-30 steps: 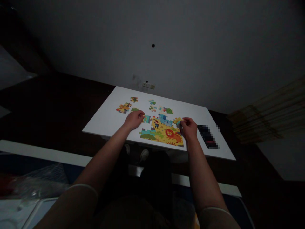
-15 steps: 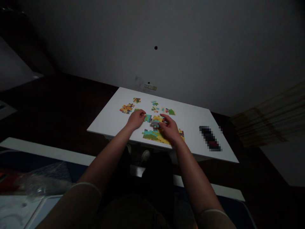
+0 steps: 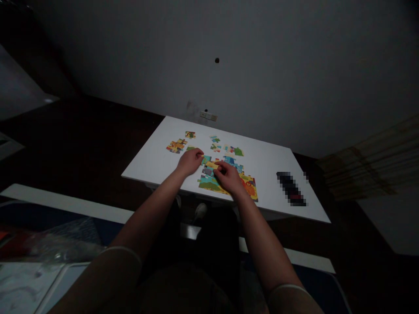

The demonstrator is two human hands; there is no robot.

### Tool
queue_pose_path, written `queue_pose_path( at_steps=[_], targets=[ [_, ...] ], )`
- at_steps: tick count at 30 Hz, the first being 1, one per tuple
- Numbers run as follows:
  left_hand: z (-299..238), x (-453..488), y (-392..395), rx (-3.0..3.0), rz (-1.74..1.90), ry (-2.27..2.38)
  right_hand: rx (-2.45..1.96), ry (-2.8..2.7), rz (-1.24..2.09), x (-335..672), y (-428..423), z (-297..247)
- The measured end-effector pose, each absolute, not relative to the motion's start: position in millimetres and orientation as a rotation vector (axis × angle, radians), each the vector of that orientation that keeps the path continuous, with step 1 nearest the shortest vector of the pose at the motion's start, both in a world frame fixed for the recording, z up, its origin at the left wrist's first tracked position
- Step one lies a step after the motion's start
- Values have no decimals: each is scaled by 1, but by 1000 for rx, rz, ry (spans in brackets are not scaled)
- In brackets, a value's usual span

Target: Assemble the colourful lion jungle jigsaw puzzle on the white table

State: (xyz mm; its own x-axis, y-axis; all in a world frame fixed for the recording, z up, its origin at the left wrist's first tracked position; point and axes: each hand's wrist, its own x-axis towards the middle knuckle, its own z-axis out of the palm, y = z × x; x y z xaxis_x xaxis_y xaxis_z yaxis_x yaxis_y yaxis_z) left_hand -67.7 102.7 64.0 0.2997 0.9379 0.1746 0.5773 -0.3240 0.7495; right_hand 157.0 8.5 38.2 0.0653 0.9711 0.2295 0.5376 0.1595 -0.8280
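A partly joined jigsaw puzzle (image 3: 209, 184) lies at the near edge of the white table (image 3: 150, 163), with green, yellow and teal scenery and an orange animal at its right. My right hand (image 3: 229, 178) is closed, thumb and fingers pinched at the right side of a yellow and grey puzzle piece (image 3: 208, 171), which lies against the joined part. My left hand (image 3: 190, 162) is closed too, its fingertips at the edge of a teal puzzle piece (image 3: 206, 160) just above. Part of the puzzle is hidden under my right hand.
Loose joined pieces (image 3: 176, 145) lie at the left, with a single piece (image 3: 190, 134) behind them. More pieces (image 3: 234, 151) lie toward the back. A pixelated dark object (image 3: 291, 189) is on the right. The wall has a socket (image 3: 208, 116).
My right hand has lowered the grey and yellow piece and brought it left against the joined part. My left hand stays by the teal piece. Blue pieces behind my right hand now show.
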Motion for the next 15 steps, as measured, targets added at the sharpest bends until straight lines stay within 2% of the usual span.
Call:
queue_pose_path(
  at_steps=[5, 15],
  targets=[
    [64, -68, 102, 2007, 824, 1337, -1493, -1618, 635, 158, 9, 39],
    [65, -67, 102, 2012, 821, 1335, -1498, -1851, 417, 155, 6, 47]
  ],
)
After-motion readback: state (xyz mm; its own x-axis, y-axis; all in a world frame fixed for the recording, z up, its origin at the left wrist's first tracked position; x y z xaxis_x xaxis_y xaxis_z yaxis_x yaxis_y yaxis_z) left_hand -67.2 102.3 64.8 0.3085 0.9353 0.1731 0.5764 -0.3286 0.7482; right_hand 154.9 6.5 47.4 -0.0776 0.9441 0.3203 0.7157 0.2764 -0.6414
